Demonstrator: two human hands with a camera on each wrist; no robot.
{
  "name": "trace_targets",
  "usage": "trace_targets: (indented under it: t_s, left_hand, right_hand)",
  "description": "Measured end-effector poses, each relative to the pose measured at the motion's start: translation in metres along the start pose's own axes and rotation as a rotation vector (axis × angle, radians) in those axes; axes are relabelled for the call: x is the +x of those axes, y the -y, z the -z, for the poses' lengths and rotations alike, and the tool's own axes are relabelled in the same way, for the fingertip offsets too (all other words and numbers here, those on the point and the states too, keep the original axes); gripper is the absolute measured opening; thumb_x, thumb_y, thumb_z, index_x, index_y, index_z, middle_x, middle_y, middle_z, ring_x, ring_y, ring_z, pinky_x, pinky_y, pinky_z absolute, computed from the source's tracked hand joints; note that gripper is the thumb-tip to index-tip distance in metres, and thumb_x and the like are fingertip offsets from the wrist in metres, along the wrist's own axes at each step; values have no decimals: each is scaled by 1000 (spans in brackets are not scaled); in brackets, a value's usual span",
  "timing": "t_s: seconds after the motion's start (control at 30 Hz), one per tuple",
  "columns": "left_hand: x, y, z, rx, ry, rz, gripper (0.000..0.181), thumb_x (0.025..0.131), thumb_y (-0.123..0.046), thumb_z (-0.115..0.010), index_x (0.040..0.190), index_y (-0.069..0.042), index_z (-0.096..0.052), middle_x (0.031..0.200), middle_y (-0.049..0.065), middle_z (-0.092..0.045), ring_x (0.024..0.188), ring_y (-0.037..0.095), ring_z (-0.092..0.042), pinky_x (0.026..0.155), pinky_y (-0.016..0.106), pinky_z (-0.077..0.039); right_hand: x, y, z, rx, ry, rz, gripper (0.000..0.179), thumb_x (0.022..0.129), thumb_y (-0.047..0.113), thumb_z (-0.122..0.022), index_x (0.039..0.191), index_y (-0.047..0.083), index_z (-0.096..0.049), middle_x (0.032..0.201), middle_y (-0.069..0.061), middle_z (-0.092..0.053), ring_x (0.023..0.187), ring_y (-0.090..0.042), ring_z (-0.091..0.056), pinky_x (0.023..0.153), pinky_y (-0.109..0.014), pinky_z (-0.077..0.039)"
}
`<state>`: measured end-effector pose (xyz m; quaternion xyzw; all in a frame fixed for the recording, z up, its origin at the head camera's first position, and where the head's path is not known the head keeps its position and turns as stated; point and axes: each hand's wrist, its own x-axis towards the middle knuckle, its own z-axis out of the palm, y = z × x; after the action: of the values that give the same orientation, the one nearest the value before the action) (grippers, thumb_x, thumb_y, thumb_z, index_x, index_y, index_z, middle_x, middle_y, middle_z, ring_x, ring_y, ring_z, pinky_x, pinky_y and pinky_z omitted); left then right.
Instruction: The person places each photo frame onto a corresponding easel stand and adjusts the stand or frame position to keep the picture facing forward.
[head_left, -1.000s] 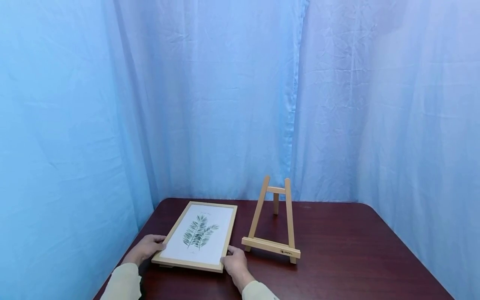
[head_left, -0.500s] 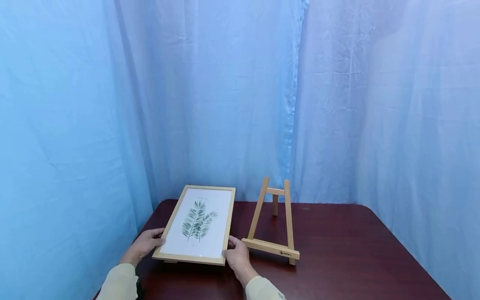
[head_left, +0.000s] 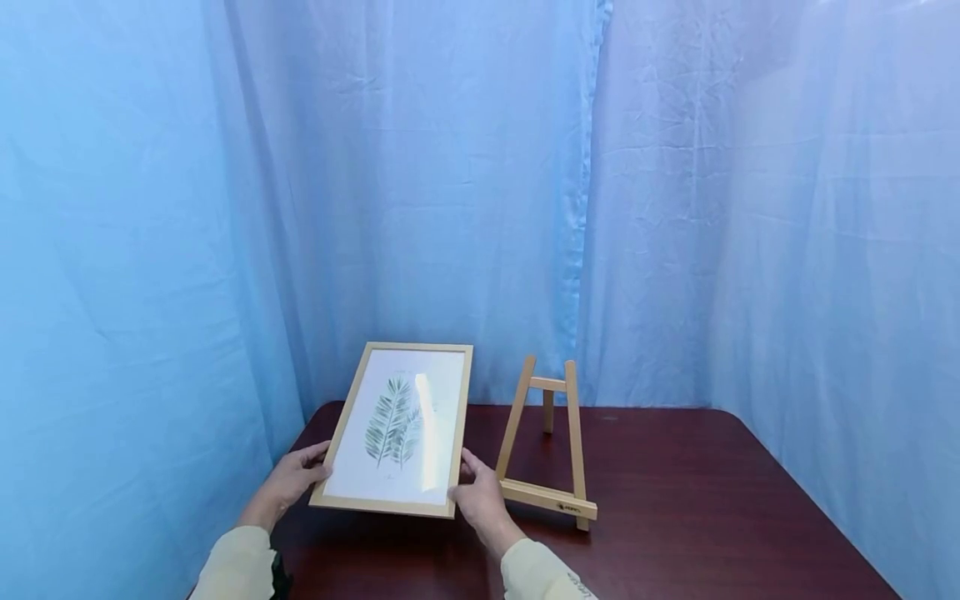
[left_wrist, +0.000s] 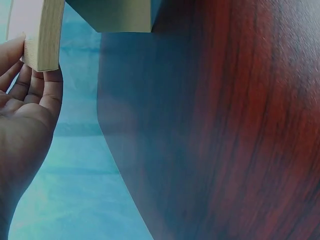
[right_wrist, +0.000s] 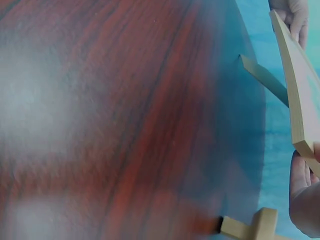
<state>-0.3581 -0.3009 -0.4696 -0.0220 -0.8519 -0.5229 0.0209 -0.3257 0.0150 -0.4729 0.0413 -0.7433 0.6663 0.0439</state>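
Observation:
A picture frame (head_left: 386,421) with a light wood border and a green leaf print is held tilted up off the table. My left hand (head_left: 291,479) grips its left edge near the lower corner, thumb in front. On the opposite edge my right hand (head_left: 482,502) grips it low down. The left wrist view shows fingers (left_wrist: 52,90) curled behind the frame's border (left_wrist: 49,35). A flat support leg (right_wrist: 265,80) sticks out behind the frame in the right wrist view. Just right of my right hand, a small wooden easel (head_left: 576,442) stands on the table.
The dark reddish-brown table (head_left: 697,500) extends to the right of the easel. Pale blue curtains (head_left: 450,208) hang behind the table and along both sides. A streak of light reflects off the picture's cover.
Both hands have raised the frame off the table and tilted its top edge upward. My right hand now overlaps the left end of the easel's ledge in the head view. The easel stays in place.

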Motion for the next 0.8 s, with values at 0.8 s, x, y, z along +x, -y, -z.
trace_targets:
  t_s: [0.8]
  left_hand:
    - [10, -31, -11, -58, -80, -132, 55, 98, -6, -61, 149, 1, -40, 140, 27, -51, 117, 32, -51, 91, 28, -47]
  right_hand:
    - [15, 28, 34, -113, 15, 114, 76, 82, -16, -62, 151, 10, -44, 128, -18, -53, 85, -21, -62, 58, -30, -51]
